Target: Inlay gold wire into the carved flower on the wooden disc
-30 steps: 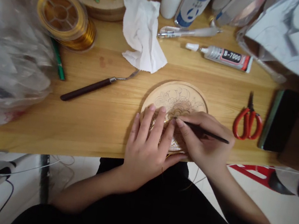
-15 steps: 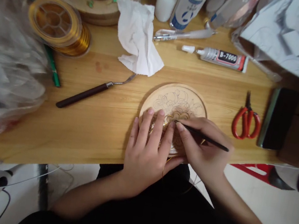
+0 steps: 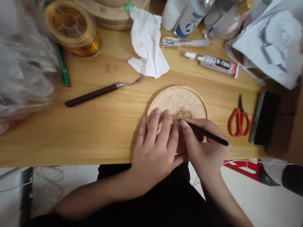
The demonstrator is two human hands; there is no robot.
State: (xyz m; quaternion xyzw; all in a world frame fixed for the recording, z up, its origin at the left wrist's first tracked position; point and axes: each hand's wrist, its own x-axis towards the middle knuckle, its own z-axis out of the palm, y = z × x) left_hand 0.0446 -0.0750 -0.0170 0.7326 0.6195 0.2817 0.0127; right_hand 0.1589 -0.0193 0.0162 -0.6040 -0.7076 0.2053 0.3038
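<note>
My left hand (image 3: pixel 155 150) lies flat over the near left part of a round wooden plate (image 3: pixel 158 95), fingers stretched out and a little apart. Fine line drawings cover the plate's face, and bent gold wire (image 3: pixel 183 114) forms curved petal shapes on it. My right hand (image 3: pixel 206 147) pinches a slim black tool (image 3: pixel 208 133). Its tip meets the plate beside my left index finger; the tip is too small to make out. A loose strand of gold wire (image 3: pixel 170 173) hangs near my left thumb. My hands hide the plate's near part.
Left of the plate lies a dark-handled palette knife (image 3: pixel 94 94). Beyond are a crumpled tissue (image 3: pixel 149 46), a gold wire spool (image 3: pixel 73 26), a pen (image 3: pixel 185 43), a glue tube (image 3: pixel 218 64) and bottles (image 3: pixel 191 18). Red-handled pliers (image 3: pixel 239 121) and a phone (image 3: pixel 265 118) lie right.
The camera view has shifted a little, so the table things appear displaced. My hands keep nearly the same places on the plate; the black tool has turned slightly. Less of the loose wire shows.
</note>
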